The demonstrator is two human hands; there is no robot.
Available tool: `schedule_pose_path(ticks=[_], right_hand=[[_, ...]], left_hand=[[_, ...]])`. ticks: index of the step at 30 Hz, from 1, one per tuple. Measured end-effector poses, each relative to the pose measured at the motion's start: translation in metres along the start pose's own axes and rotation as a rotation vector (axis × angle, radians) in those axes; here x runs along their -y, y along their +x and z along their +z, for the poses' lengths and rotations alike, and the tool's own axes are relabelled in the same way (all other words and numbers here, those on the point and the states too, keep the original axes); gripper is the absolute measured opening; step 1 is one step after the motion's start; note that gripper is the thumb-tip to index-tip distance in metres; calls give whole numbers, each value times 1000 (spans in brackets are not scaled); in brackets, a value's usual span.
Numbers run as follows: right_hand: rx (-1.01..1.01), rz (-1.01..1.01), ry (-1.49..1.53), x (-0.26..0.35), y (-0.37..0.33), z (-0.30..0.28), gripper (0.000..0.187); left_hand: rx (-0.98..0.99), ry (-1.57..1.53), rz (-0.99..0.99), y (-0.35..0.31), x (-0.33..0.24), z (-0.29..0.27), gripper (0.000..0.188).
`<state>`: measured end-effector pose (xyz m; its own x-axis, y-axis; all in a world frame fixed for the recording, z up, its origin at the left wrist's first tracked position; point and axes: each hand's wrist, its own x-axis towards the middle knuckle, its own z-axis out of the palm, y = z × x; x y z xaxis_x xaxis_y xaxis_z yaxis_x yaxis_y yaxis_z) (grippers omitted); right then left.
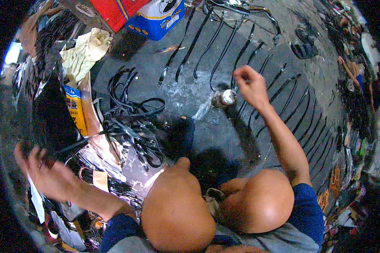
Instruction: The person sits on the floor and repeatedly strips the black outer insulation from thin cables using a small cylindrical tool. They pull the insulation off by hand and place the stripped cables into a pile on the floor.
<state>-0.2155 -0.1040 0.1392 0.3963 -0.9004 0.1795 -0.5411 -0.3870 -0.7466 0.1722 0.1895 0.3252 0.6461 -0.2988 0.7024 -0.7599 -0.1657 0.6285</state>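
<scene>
My right hand [252, 87] is held over the dark floor, its fingers curled into a pinch. One of the glossy black strips [243, 49] runs up to those fingertips; whether they grip it or something smaller is not clear. Just below this hand stands a small can [228, 97] with a whitish top and smears around it. Out at the left, my left hand [46, 175] is blurred, fingers apart, above scraps and beside a dark sheet-like pile [46, 118]. Nothing shows in its grasp.
More black strips [291, 96] lie in a spaced row toward the right. A tangle of strips [143, 105] sits left of centre, near crumpled cream paper [86, 52] and a yellow box [75, 110]. Blue [158, 19] and red [116, 12] boxes stand at the back.
</scene>
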Motion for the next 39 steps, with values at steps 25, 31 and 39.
schedule_pose_path(ticks=[25, 31, 39], right_hand=[[-514, 310, 492, -27, -79, 4, 63], [-351, 232, 337, 9, -85, 30, 71], [-503, 440, 114, -72, -110, -9, 67]], left_hand=[[1607, -815, -1073, -254, -23, 283, 36], [1673, -883, -1184, -246, -29, 268, 45], [1772, -462, -569, -239, -19, 292, 27]])
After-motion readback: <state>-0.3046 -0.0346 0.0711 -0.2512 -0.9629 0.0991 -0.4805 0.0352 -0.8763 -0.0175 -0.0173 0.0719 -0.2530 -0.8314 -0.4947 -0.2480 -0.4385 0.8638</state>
